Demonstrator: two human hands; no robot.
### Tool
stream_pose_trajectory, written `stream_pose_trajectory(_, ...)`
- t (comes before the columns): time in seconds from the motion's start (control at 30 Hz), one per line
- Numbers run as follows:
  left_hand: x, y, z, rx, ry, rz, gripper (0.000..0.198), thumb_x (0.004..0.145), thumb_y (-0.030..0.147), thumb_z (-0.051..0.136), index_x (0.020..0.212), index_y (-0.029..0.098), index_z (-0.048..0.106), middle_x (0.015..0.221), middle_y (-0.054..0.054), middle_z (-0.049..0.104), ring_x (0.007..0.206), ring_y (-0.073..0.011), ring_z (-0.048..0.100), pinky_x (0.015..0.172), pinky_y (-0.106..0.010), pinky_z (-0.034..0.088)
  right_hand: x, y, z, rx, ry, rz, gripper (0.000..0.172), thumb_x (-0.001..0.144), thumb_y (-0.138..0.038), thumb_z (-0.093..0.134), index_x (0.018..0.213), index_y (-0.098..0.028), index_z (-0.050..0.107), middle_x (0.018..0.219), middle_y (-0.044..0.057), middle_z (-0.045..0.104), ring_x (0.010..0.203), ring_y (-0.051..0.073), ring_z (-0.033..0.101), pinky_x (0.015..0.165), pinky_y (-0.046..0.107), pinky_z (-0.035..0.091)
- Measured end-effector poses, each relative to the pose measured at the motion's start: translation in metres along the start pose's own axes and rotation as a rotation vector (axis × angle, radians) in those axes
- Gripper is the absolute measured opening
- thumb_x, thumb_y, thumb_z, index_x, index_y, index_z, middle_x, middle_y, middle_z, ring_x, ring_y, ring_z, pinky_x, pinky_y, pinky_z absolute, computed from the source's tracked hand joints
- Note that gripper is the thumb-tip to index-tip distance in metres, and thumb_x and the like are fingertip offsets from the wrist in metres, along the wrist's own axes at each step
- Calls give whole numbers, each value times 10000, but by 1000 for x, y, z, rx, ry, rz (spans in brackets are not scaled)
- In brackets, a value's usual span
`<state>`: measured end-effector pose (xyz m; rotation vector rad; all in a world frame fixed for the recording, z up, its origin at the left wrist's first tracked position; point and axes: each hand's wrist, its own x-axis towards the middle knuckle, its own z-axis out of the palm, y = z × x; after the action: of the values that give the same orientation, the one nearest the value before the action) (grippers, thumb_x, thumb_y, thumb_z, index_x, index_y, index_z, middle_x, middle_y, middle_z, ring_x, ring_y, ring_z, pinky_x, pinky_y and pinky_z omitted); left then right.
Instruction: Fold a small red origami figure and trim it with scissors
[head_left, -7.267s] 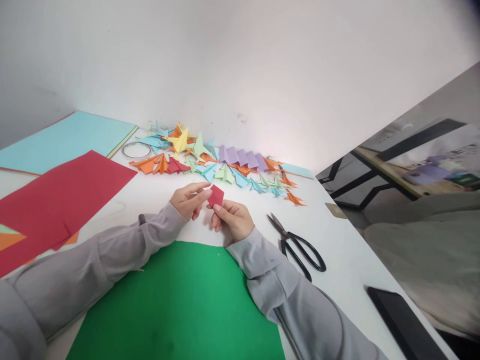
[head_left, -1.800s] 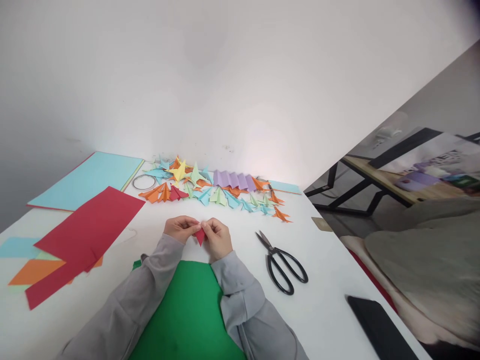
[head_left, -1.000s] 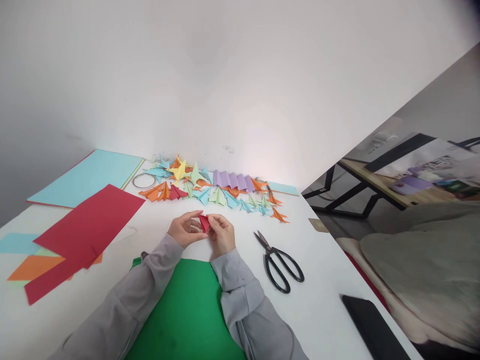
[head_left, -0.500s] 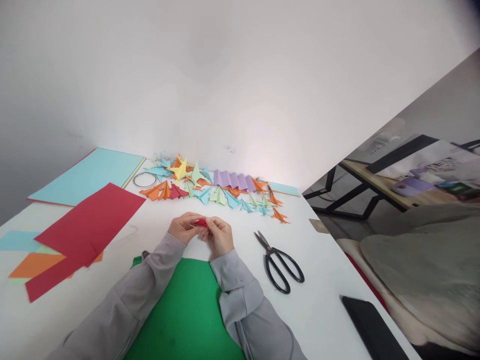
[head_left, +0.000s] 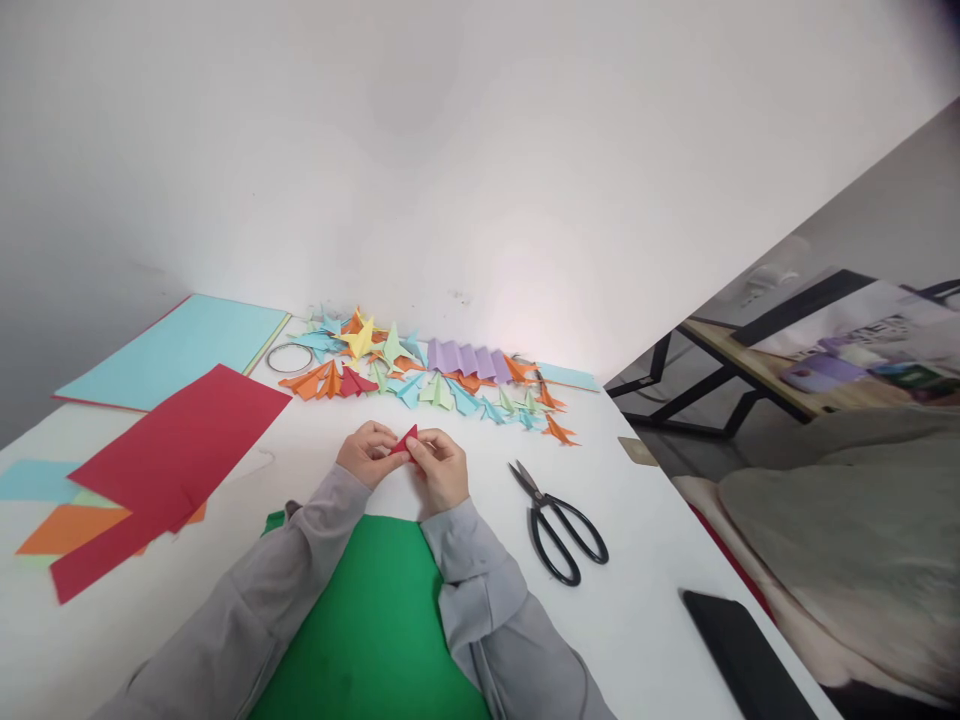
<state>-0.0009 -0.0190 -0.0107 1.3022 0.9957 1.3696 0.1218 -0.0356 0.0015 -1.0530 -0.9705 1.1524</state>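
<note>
Left hand and right hand close together, both pinching small folded red paper. Scissors lie on table, right of hands.

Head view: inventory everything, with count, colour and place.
Folded piece: one, red, centre
Folded shapes: many, mixed colours, back
Pleated paper: count unclear, purple, back centre
Ring: one, grey, back left
Large sheets: stack, blue on top, far left
Red paper: count unclear, red, left
Small sheets: several, orange, blue, green, left
Scissors: one, black handles, right
Slab: one, black, lower right
Green sheet: one, green, lower centre
Table: one, white, foreground
Second table: one, brown, right background
Cloth: some, olive, right
Wall: count unclear, white, back
Left hand: one, grey sleeve, on folded piece
Right hand: one, grey sleeve, on folded piece
</note>
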Motion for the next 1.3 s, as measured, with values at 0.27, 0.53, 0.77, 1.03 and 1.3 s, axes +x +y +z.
stream_pose_trajectory(0.27,-1,19,1,-243,-32,-250,299,534,345,769,611,130,577,479,9,600,419,-95,531,472,-248,472,1,-1,-1,236,-45,104,229,592,-267,719,623,-181,509,342,-80,494,300,51,366,346,178,238)
stream_pose_trajectory(0.53,4,23,-1,-331,218,-148,466,415,168,821,831,126,615,635,0,668,568,-106,607,557,-227,483,-1,-3,1,72,-242,165,223,537,-243,753,713,-156,647,483,-36,619,340,69,485,352,185,352)
stream_pose_trajectory(0.77,5,20,-2,-482,104,-345,302,496,253,795,719,103,657,538,-11,642,474,-85,566,491,-213,449,-1,-2,1,106,-156,94,255,594,-330,746,721,-164,600,471,-19,630,372,97,539,372,190,402)
stream_pose_trajectory(1.03,3,22,-3,-230,95,-236,224,532,256,767,681,112,683,455,9,608,388,-90,529,424,-222,454,-2,-1,4,96,-83,73,256,605,-371,728,716,-175,607,526,-25,644,381,98,540,376,212,439)
stream_pose_trajectory(1.3,-1,17,1,-225,32,-255,328,537,255,765,822,99,719,546,-27,658,449,-128,578,464,-275,510,2,4,0,138,-84,75,246,612,-324,721,791,-188,622,440,-53,601,327,106,520,346,217,431)
